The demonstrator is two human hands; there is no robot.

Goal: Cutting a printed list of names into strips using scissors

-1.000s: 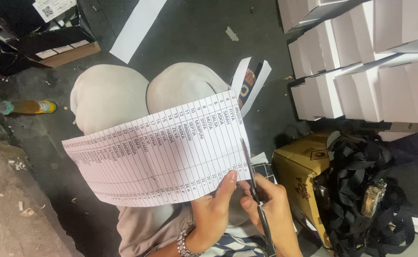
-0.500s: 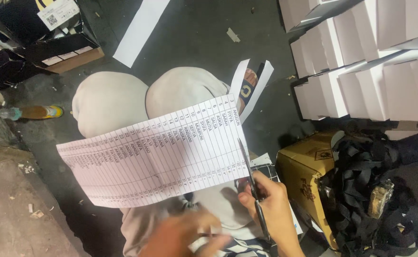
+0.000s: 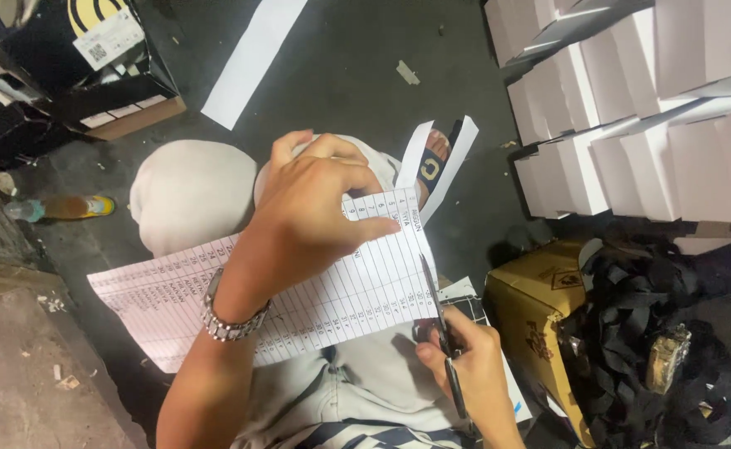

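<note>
A long pink printed sheet (image 3: pixel 357 287) with a ruled table lies across my lap. My left hand (image 3: pixel 316 204), a metal watch on its wrist, reaches over the sheet and grips its far edge near the right end. My right hand (image 3: pixel 465 357) holds a pair of scissors (image 3: pixel 434 295), whose blades sit at the sheet's right edge, pointing away from me. Two narrow cut paper strips (image 3: pixel 432 162) hang past my knee beside a sandalled foot.
A yellow cardboard box (image 3: pixel 532 312) with a heap of black straps (image 3: pixel 656 333) stands at the right. White boxes (image 3: pixel 632 108) are stacked at the upper right. A dark open box (image 3: pixel 91 83) and a bottle (image 3: pixel 62 206) lie at the left, a white paper strip (image 3: pixel 253 58) on the floor.
My left hand let go of the sheet's near edge, swung over the top and now grips the far edge. The scissors stay at the right edge.
</note>
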